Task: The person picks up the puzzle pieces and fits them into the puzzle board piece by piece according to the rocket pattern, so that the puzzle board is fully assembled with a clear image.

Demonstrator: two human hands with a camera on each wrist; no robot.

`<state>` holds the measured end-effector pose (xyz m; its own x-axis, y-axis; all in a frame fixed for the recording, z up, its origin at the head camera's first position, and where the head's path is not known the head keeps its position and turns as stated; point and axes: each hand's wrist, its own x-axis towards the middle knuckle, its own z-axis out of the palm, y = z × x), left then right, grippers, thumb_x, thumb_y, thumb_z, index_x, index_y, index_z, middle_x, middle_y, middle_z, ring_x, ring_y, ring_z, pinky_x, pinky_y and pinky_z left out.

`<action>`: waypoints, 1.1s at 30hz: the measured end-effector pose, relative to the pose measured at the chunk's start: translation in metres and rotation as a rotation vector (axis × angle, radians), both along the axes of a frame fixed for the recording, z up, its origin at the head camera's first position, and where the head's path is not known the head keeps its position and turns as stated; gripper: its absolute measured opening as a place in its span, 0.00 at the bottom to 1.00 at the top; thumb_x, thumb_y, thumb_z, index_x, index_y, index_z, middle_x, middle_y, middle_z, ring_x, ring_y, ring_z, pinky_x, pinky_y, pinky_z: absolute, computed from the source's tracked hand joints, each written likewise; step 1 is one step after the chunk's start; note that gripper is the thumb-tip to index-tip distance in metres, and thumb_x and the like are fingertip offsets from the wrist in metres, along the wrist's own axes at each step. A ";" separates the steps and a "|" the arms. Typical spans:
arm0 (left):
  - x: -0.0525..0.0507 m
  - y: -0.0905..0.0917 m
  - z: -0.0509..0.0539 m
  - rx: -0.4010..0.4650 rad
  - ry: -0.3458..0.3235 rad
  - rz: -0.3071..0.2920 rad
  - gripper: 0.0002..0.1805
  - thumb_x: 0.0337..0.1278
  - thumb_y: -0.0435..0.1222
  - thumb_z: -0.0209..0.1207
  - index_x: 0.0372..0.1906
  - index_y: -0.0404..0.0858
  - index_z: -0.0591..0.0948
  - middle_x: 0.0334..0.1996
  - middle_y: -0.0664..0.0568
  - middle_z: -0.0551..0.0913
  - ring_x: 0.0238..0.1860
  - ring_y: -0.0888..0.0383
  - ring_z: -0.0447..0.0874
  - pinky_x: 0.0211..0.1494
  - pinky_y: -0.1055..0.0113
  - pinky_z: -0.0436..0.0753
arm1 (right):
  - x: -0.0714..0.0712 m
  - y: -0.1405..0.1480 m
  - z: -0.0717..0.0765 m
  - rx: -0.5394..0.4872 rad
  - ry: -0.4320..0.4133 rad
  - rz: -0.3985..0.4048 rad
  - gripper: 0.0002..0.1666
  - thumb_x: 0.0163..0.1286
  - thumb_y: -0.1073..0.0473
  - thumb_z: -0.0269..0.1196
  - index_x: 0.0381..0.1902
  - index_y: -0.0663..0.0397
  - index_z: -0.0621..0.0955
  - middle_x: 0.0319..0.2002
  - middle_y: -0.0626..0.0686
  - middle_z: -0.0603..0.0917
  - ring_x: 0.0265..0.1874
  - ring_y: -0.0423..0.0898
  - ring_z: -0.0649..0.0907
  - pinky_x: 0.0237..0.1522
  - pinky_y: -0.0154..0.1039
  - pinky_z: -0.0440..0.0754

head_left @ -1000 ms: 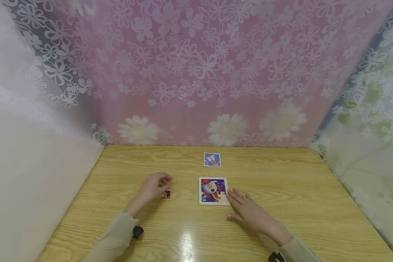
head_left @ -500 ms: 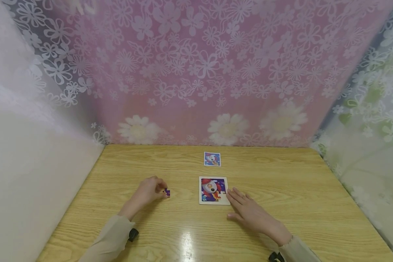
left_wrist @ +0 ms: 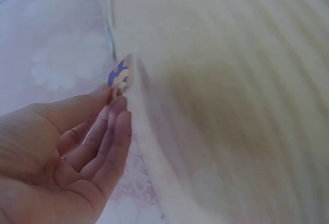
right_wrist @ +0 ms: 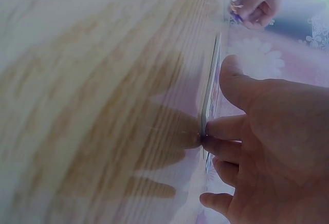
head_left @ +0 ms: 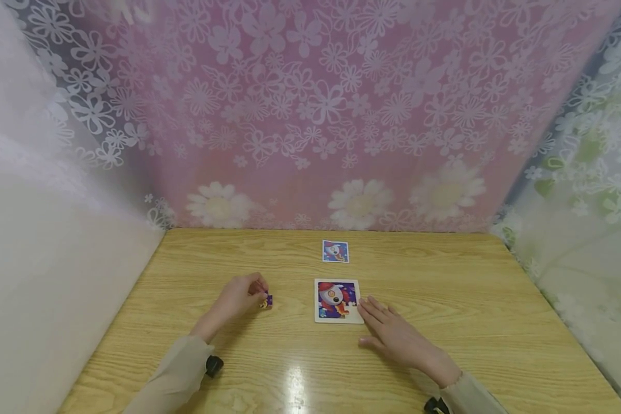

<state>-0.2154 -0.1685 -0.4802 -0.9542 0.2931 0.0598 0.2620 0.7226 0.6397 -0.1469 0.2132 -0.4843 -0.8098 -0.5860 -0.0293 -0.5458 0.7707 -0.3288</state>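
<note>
Between thumb and fingertips my left hand (head_left: 240, 297) pinches a small purple and orange jigsaw piece (head_left: 268, 301). The left wrist view shows the piece (left_wrist: 119, 77) held at the fingertips, lifted off the table. With fingers straight, my right hand (head_left: 393, 339) touches the right edge of a white-framed jigsaw puzzle (head_left: 333, 299). A rocket-like picture on dark purple fills most of its frame, and a pale gap shows at the lower right corner. Seen from the right wrist, the puzzle board (right_wrist: 211, 88) is edge-on against the fingertips.
Behind the puzzle lies a small picture card (head_left: 335, 252) with a similar design. The wooden table (head_left: 434, 276) meets a pink flowered curtain (head_left: 310, 115) at its back edge. Pale flowered sheets (head_left: 595, 201) hang at the sides.
My left hand came down to the jigsaw piece, took hold of it and raised it slightly, shifting a little right. The right hand and the puzzle have stayed put.
</note>
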 end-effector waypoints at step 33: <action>-0.021 0.109 0.032 0.271 0.011 -0.200 0.07 0.66 0.33 0.65 0.45 0.35 0.86 0.38 0.48 0.89 0.37 0.56 0.87 0.41 0.69 0.85 | -0.001 -0.001 0.001 0.023 -0.008 -0.010 0.41 0.77 0.43 0.57 0.76 0.64 0.63 0.77 0.63 0.61 0.77 0.64 0.58 0.72 0.69 0.56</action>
<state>-0.2368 -0.0599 -0.4479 -0.8781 0.4468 0.1712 0.3896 0.4600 0.7979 -0.1484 0.2126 -0.4834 -0.8154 -0.5768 -0.0492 -0.5353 0.7837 -0.3149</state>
